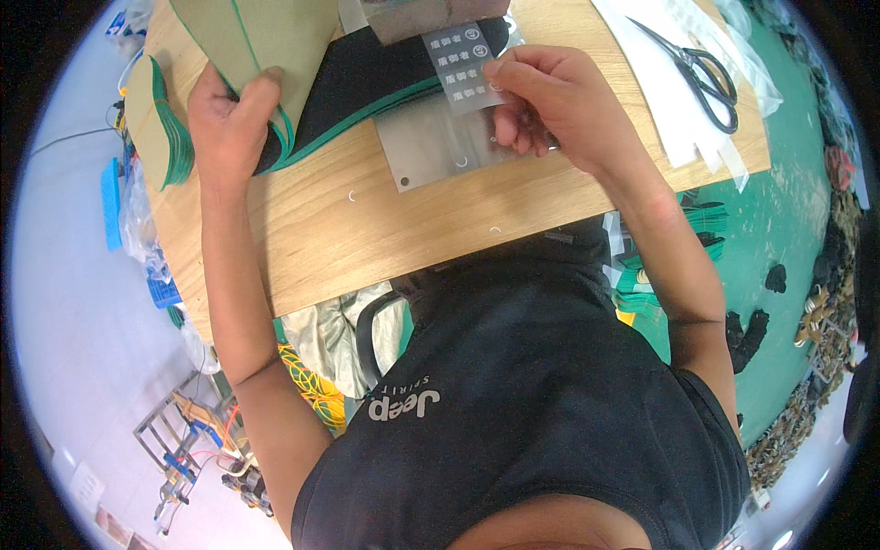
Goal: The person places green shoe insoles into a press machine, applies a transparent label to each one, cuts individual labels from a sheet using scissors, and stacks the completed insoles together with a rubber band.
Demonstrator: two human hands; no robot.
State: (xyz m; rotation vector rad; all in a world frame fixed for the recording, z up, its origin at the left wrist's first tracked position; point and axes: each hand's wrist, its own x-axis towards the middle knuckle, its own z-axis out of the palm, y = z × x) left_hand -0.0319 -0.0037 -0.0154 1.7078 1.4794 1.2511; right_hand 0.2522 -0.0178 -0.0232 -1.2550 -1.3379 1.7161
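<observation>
My left hand (229, 119) is closed around the end of beige insoles (266, 37) with green edges, its thumb lying on top. Beside it, a black insole (367, 87) with a green rim stretches to the right, passing beneath a metal block (431, 16) at the far edge of view. My right hand (559, 101) pinches a clear strip of transfer labels (451, 64) with white print between thumb and forefinger. That strip lies over the black insole's right end. A grey metal plate (417, 151) is under the insole, near my right fingers.
A stack of beige insoles (165, 128) stands at the table's left. Black scissors (701, 78) rest on white sheets (646, 82) at the right. Small curled scraps dot the wooden table (321, 238). Bundles of green-edged pieces (642, 284) lie below its right edge.
</observation>
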